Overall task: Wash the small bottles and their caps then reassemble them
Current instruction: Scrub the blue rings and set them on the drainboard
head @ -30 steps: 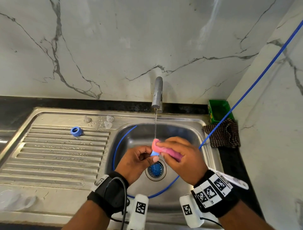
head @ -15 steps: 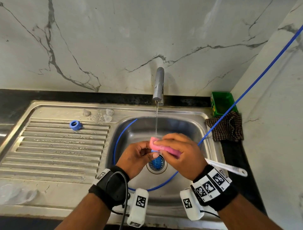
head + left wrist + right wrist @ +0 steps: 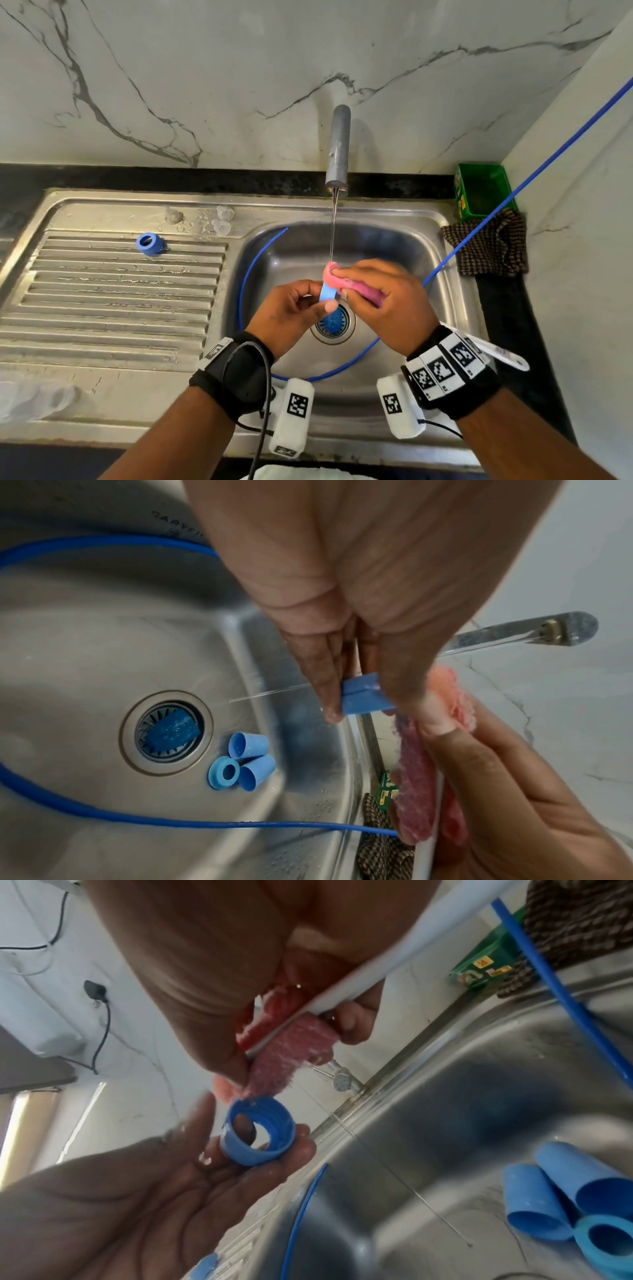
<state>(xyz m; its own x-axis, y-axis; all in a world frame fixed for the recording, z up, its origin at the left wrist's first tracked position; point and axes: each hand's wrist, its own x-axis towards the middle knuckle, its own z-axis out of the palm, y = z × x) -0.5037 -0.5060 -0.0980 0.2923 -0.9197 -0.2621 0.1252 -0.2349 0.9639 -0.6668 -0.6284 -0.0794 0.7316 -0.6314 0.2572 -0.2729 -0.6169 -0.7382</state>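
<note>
Blue cap (image 3: 258, 1130) pinched between left-hand fingers (image 3: 301, 1144).

Green plastic box (image 3: 483, 190) in back right corner, brown checked cloth (image 3: 489, 245) just in front (touching). Thin blue hose (image 3: 513, 192) crosses both into the steel sink (image 3: 394, 240).

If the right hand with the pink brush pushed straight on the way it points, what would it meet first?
Most likely the blue cap pinched in the left hand. The right hand points the pink brush at the cap's open rim, apparently touching it already, though depth is hard to judge.
</note>
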